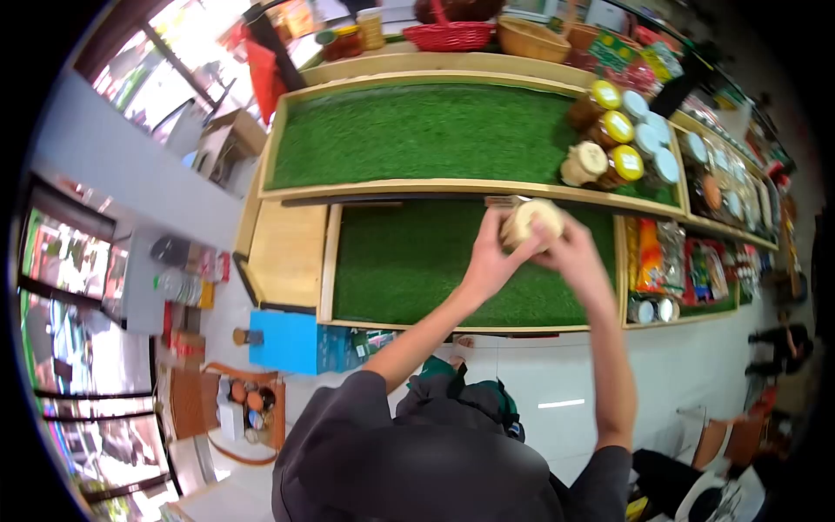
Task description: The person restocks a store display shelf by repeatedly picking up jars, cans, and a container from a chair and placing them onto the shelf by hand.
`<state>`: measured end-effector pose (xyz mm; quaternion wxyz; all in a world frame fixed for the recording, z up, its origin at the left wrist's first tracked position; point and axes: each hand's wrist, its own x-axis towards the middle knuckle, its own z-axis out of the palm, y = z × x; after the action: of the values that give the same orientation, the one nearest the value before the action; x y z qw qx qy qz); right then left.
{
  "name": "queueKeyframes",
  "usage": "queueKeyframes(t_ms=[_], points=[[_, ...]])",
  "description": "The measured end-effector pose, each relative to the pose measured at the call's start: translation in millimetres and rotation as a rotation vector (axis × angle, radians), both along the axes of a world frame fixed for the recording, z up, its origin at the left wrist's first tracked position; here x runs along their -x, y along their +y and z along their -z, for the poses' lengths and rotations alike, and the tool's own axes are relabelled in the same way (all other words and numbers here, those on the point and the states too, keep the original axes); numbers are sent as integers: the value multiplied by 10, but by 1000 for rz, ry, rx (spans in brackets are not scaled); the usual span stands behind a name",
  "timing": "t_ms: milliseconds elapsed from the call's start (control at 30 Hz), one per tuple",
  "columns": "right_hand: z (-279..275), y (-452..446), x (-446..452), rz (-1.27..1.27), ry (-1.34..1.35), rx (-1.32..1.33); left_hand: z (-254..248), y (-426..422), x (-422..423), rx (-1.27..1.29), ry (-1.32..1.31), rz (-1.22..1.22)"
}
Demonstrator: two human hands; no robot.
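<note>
Between my two hands is a jar (527, 217) with a pale cream top, blurred by motion, held above the lower green turf shelf. My left hand (494, 257) grips it from the left side, thumb across the front. On the right, the fingers of my right hand (570, 252) close around the jar's lid and edge. A similar cream-topped jar (584, 163) stands at the right of the upper turf shelf (417, 130). Beside it are several jars with yellow lids (617, 128) and several with white lids (665, 165).
The wooden shelf lip (435, 187) runs behind my hands. Packets (661, 252) and more jars fill the right-hand compartment. A red basket (448, 36) and a wooden bowl (532, 40) stand at the top. A blue box (283, 342) sits low on the left.
</note>
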<state>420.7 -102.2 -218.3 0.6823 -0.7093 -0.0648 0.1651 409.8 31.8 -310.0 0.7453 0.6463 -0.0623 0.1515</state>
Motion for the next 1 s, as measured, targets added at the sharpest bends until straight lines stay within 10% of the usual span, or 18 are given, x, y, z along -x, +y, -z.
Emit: queueKeyframes(t_ms=[500,1000], points=[[-307,-589,-2785,-227,-201,507,-250,-505,-2426,-58,88,-93],[-73,-859,-2903,-166,-720,627,20,-905,-2641,226,159,-23]])
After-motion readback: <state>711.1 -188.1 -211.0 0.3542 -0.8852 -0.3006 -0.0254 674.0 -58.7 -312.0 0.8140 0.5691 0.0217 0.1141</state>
